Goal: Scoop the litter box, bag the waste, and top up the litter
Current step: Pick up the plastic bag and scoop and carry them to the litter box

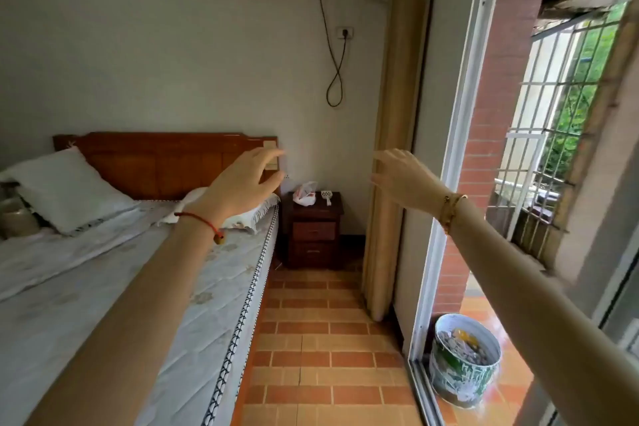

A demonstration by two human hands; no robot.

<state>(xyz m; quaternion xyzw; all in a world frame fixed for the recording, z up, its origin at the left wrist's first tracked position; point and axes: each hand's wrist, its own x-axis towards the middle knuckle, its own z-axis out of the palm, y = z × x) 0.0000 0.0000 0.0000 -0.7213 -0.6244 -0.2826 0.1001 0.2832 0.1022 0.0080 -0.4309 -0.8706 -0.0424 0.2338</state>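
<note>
A white litter scoop (326, 196) lies on a dark wooden nightstand (314, 230) at the far end of the room. Next to it sits a crumpled white-and-red plastic bag (305, 194). Both of my arms are stretched forward in the air. My left hand (245, 183) is raised with loosely spread fingers and holds nothing. My right hand (403, 178) is raised too, fingers relaxed and empty. Both hands are well short of the nightstand. No litter box is in view.
A bed (121, 270) with a wooden headboard fills the left side. A tiled aisle (318, 339) runs between the bed and a curtain (387, 183). On the right is a sliding door frame (446, 218), with a paint-stained bucket (463, 360) of debris on the balcony floor.
</note>
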